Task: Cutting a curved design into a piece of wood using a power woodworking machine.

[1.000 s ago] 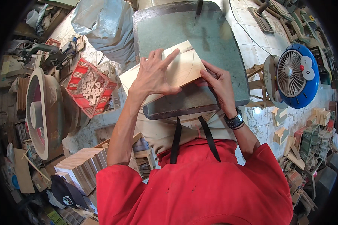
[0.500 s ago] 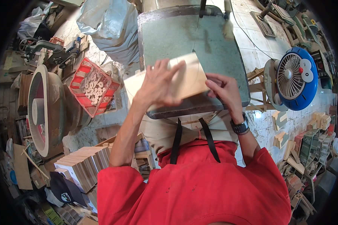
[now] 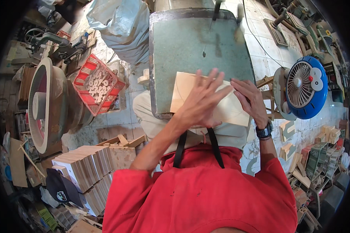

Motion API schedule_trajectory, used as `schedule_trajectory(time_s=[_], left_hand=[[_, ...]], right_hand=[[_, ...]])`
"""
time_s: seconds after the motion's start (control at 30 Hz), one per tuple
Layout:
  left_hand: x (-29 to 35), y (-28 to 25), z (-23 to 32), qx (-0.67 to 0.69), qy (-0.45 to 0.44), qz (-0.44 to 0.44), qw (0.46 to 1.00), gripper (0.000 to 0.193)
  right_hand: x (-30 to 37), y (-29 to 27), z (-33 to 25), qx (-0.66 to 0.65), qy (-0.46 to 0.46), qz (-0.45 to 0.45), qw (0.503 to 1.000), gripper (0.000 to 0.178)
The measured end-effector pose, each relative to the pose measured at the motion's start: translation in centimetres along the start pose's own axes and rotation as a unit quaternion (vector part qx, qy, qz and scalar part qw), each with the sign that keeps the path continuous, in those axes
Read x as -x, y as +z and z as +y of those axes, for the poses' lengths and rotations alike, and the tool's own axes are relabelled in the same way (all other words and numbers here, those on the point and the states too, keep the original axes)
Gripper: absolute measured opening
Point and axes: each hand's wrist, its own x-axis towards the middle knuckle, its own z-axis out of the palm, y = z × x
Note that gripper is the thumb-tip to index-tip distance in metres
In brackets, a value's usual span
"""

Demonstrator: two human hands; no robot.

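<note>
Where 2 hands (image 3: pixel 201 100) crowd a board (image 3: pixel 182 88), tiles (image 3: pixel 260 42) flank the green tabletop (image 3: pixel 184 42).

Near two o'clock from the centre, the left hand (image 3: pixel 201 101) hides the middle of the pale board (image 3: pixel 232 109) from us; its fingertips (image 3: pixel 214 72) blur, and how firmly it presses we cannot tell. Just beside it, the right hand (image 3: pixel 251 97) turns its palm from us, so any touch on the board's corner stays uncertain. At three, the watch (image 3: pixel 263 131) shows too small to read. Near one, the top edge crops a dark bar (image 3: pixel 217 9); at eleven, a translucent bag (image 3: pixel 122 29). At eight, we cannot make out the cap's (image 3: pixel 64 185) emblem (image 3: pixel 61 195). At six, the red shirt (image 3: pixel 198 194) runs off below.
</note>
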Motion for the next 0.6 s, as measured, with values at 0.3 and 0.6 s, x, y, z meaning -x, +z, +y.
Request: schedule_trajectory(time_s=[0.3, 0.6], left_hand=[[8.2, 1.1, -1.9, 0.117, -0.141, 0.178, 0.967, 0.065], [4.1, -2.4, -5.9, 0.125, -0.115, 0.154, 0.973, 0.069]], right_hand=[[4.7, 0.1, -2.9, -0.025, 0.181, 0.136, 0.974, 0.026], [5.0, 0.5, -2.2, -0.031, 0.195, 0.147, 0.969, 0.023]])
